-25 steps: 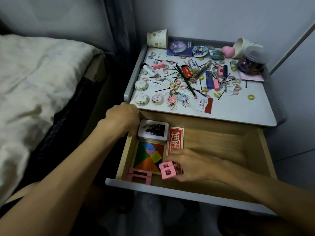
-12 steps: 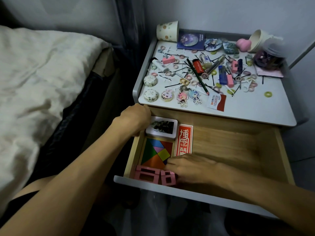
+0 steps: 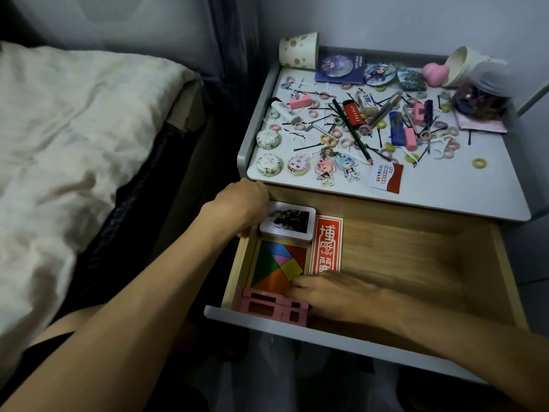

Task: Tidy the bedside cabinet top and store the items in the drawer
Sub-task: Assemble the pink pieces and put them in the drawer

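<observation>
The step in hand looks like packing the pink blocks (image 3: 273,307) snugly into the front left corner of the open drawer (image 3: 401,257). They sit there side by side against the front wall, just below the coloured puzzle (image 3: 279,266). The right hand (image 3: 335,295) lies low and flat inside the drawer, its fingers (image 3: 300,285) stretched out and gripping nothing, with their tips at the blocks' right edge. The hand is blurred, so exact contact is hard to read. To do this well, I would push with flat fingers rather than pinch, sliding the blocks along the front wall until they meet the left wall. The push should be low, so the smaller block does not tip or ride up onto the puzzle. The left hand (image 3: 237,203) is at the drawer's back left corner, beside the white tin (image 3: 288,223). Its back faces the camera and its fingers are hidden, so I cannot tell whether it clasps the wall, the tin or nothing. If it braces the drawer, that helps, since a sideways shove could rock it. The tin, the puzzle and the red card (image 3: 326,242) fill the left side. The bare right side is best saved for the clutter on the cabinet top (image 3: 445,185): hair rings (image 3: 479,163), hairpins (image 3: 309,147) and a pencil (image 3: 352,129). These would go faster gathered in handfuls than carried singly.
</observation>
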Action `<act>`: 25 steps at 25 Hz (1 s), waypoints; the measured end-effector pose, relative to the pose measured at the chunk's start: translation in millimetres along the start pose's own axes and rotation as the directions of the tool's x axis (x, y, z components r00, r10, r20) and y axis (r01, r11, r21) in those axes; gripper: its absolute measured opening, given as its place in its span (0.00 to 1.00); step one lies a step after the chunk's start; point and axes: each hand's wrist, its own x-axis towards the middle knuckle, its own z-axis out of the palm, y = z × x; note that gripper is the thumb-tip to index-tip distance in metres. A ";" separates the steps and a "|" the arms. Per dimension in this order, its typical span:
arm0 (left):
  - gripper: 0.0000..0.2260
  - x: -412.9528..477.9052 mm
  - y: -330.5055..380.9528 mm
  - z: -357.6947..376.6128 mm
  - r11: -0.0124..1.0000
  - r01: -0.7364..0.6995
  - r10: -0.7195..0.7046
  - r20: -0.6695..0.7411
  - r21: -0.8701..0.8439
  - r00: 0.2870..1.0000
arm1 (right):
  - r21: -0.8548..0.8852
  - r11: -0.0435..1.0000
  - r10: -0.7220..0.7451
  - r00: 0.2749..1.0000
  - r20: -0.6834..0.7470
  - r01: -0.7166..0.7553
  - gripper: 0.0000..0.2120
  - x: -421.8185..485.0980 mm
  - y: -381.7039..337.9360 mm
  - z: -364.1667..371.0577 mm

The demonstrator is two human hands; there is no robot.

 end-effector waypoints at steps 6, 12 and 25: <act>0.14 -2.8 1.8 -3.2 1.000 -0.010 0.010 0.017 0.000 1.000 | 0.121 0.992 0.048 0.999 -0.022 -0.045 0.16 4.2 2.1 3.7; 0.13 -4.1 3.0 -2.8 0.998 -0.007 0.007 0.006 -0.066 1.000 | 0.224 0.974 -0.029 0.998 -0.058 0.041 0.14 5.7 5.1 11.7; 0.05 -13.1 18.1 -15.1 0.994 -0.076 0.047 -0.330 -0.077 0.943 | 0.206 0.942 0.319 0.897 -0.307 -0.264 0.16 -33.9 21.3 -63.0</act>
